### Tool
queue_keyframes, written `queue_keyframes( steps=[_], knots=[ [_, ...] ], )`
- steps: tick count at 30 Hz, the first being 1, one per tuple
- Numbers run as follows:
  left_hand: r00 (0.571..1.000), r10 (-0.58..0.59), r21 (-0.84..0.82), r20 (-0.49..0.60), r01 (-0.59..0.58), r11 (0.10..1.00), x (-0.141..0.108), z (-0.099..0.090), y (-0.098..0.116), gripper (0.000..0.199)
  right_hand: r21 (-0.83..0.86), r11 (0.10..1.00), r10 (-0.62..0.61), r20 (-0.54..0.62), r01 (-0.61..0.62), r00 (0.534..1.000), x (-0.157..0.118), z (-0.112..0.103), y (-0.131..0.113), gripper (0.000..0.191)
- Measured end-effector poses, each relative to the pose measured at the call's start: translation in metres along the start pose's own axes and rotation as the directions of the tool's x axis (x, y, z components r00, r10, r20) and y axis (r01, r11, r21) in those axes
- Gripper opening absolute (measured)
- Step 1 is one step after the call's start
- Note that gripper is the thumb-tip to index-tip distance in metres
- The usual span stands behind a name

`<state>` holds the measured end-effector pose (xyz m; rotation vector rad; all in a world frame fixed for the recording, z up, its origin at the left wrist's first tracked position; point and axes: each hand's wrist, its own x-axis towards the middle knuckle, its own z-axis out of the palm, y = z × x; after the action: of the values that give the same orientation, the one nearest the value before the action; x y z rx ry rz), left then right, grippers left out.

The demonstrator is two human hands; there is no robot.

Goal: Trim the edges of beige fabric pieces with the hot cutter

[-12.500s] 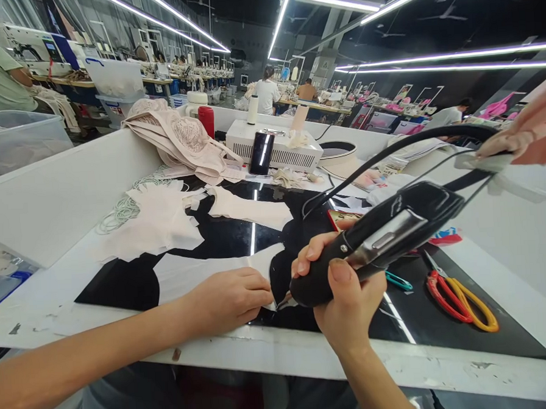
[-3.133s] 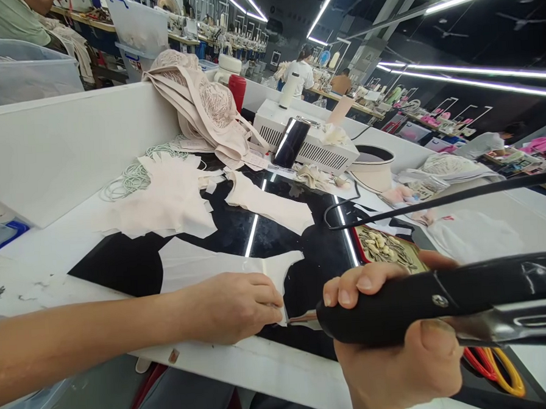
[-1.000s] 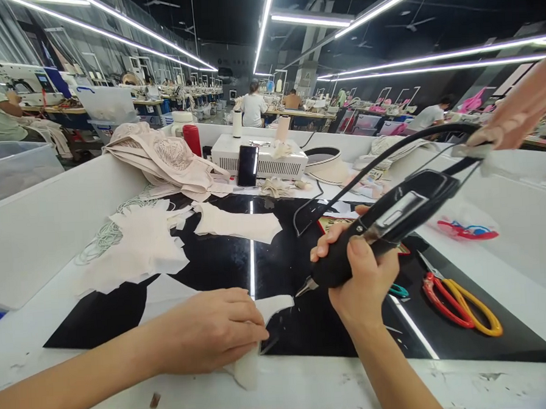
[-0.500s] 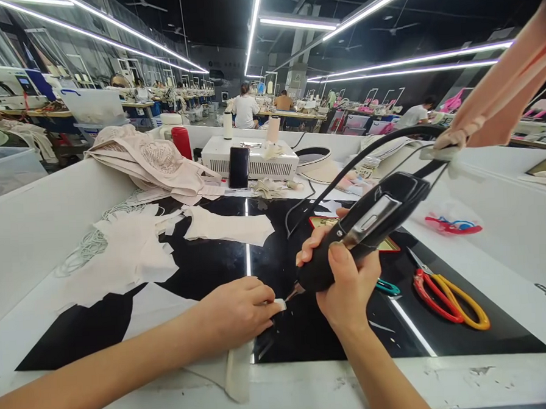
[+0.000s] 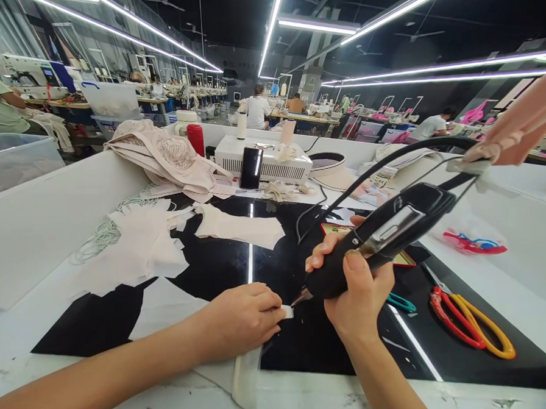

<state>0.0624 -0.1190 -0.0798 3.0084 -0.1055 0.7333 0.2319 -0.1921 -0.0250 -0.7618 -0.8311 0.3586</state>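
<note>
My right hand (image 5: 357,291) is wrapped around a thick black handheld electric tool (image 5: 380,238), its narrow metal tip angled down to the left. Between the closed fingers of my left hand (image 5: 249,318) is a pale fabric strip (image 5: 287,312), whose short white end sticks out. The tool's tip meets or nearly meets that end; I cannot tell which. Below my left hand, a pale folded band (image 5: 245,380) hangs over the table's front edge. A white fabric piece (image 5: 162,308) lies partly under my left forearm.
Cut fabric pieces (image 5: 133,245) and a long pale piece (image 5: 240,224) lie on the black mat (image 5: 212,265). Red-and-yellow scissors (image 5: 471,322) and a teal-handled tool (image 5: 401,301) are at right. Behind stand a white box (image 5: 271,165) and a phone (image 5: 251,169). A cable (image 5: 345,188) arches above.
The view has shifted, so the scene sits further right in the picture. Both hands keep their holds, with the tool's tip still at the end of the fabric strip.
</note>
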Motion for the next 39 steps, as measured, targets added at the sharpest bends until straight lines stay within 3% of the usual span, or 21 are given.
queue_keyframes(
  steps=[7,26,39],
  knots=[
    [1.0,0.006,-0.023,-0.013,-0.006,1.0,-0.002,-0.0017,0.0006,0.019,-0.022,1.0,-0.011,0.012,0.011,1.0,-0.0015,0.0004,0.0008,0.035],
    [1.0,-0.019,-0.057,-0.014,0.018,0.998,-0.0038,-0.0026,-0.0004,0.013,-0.036,0.999,-0.016,0.015,0.017,1.0,-0.0016,0.0009,0.0002,0.037],
    [0.997,0.081,0.075,-0.009,-0.08,0.994,-0.0041,-0.0029,-0.0034,0.014,-0.06,0.998,-0.018,0.003,0.018,1.0,-0.005,0.0046,-0.0018,0.035]
  ],
)
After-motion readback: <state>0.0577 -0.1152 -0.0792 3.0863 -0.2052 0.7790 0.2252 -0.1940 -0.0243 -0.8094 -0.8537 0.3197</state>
